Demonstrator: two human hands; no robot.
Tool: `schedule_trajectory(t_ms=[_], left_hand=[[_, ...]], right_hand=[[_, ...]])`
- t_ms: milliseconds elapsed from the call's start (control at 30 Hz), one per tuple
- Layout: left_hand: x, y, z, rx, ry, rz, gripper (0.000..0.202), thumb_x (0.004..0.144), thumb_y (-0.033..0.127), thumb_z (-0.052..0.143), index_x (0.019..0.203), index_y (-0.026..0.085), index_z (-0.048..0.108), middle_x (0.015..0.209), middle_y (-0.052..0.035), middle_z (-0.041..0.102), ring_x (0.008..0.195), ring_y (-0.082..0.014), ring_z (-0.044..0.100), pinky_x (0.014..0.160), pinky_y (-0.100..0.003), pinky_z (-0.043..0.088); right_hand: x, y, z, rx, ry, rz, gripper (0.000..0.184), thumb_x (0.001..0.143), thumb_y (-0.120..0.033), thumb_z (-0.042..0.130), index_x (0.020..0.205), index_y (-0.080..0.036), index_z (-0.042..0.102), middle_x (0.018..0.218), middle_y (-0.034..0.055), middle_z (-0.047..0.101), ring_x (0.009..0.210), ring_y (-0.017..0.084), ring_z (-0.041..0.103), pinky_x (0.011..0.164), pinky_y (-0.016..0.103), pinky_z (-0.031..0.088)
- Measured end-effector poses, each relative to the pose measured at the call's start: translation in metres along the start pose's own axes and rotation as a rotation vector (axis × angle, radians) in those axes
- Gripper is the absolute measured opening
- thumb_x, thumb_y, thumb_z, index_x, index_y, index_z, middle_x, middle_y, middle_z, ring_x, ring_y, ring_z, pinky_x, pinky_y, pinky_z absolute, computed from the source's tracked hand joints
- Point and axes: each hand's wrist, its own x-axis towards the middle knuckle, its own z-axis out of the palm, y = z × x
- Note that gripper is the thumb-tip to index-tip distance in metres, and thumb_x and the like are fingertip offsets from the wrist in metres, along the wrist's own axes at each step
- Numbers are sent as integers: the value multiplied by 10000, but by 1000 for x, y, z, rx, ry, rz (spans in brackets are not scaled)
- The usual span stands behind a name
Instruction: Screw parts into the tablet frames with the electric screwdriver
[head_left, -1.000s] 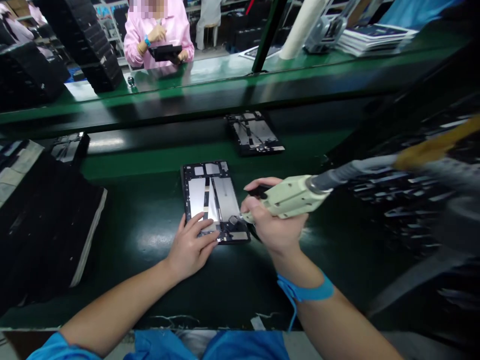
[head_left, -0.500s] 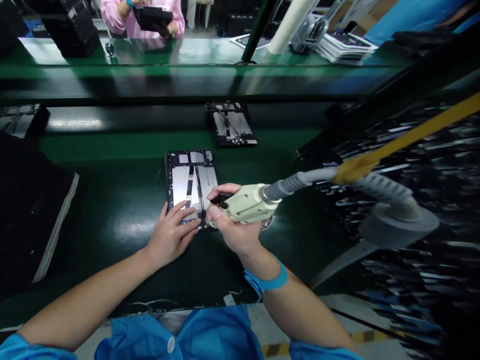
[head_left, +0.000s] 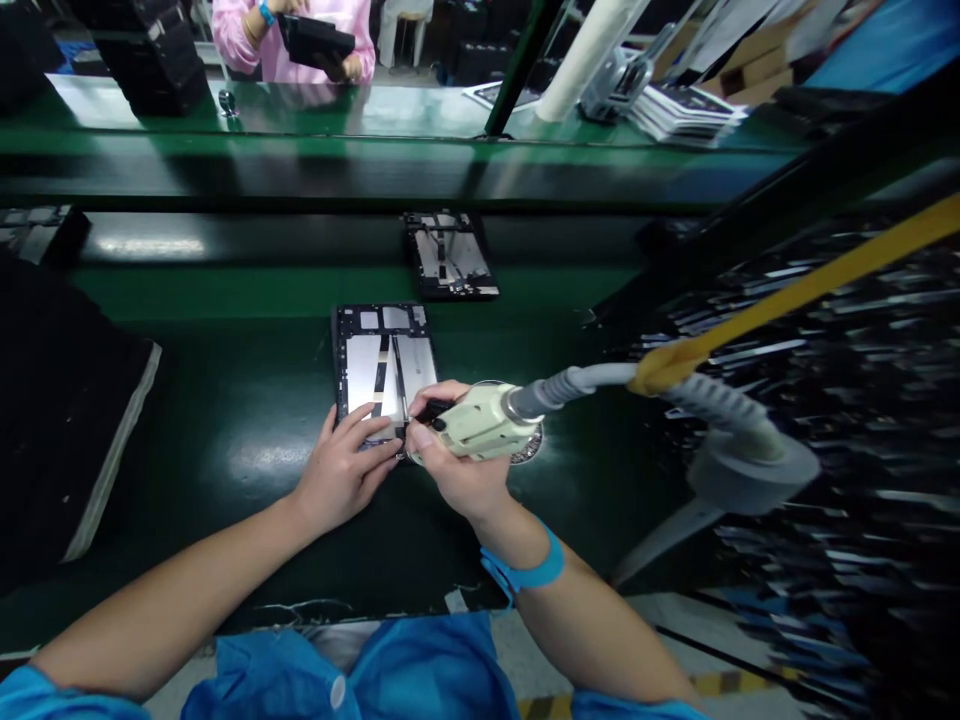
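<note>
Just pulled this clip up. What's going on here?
A person at a green bench rests the left hand on an opened tablet-like device. The right hand grips a pale green corded tool over its near right corner; the tool's tip is hard to make out. A similar device lies farther back. Across the bench, someone in pink holds a black object.

A person wears a bright blue garment with a round, pale button in front and matching sleeves. The left hand and right hand are gloveless; a blue wristband with a loose end circles the right wrist.
</note>
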Motion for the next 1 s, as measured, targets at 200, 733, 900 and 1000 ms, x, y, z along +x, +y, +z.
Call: schedule_trajectory(t_ms=[200,733,900,1000], left_hand=[[-3,-1,2,16,-2,7,278,1011,213,574,1223,284,739,1392,-109,660,1410,-339,518,1144,-661,374],[-5,-2,7,55,21,15,231,1014,242,598,1183,269,752,1349,-108,687,1389,-345,542,1116,-679,414],[-5,-2,7,60,20,21,226,1017,240,595,1182,263,748,1349,-114,687,1385,-344,545,1106,-674,424],[-5,-3,7,57,19,26,227,1019,238,593,1187,262,744,1355,-114,685,1387,-341,543,1104,-674,423]], right_hand=[[0,-6,0,-93,-26,-65,229,783,-162,702,991,-239,648,896,19,675,800,186,694,777,373,626],[51,15,-56,-162,487,-142,159,823,-232,670,976,-243,624,810,-25,655,531,109,581,511,278,526],[66,37,-66,-200,495,-110,204,793,-262,702,974,-224,615,877,3,683,609,118,615,592,290,562],[66,43,-66,-197,487,-102,227,796,-281,709,994,-218,616,901,19,689,671,139,648,648,314,585]])
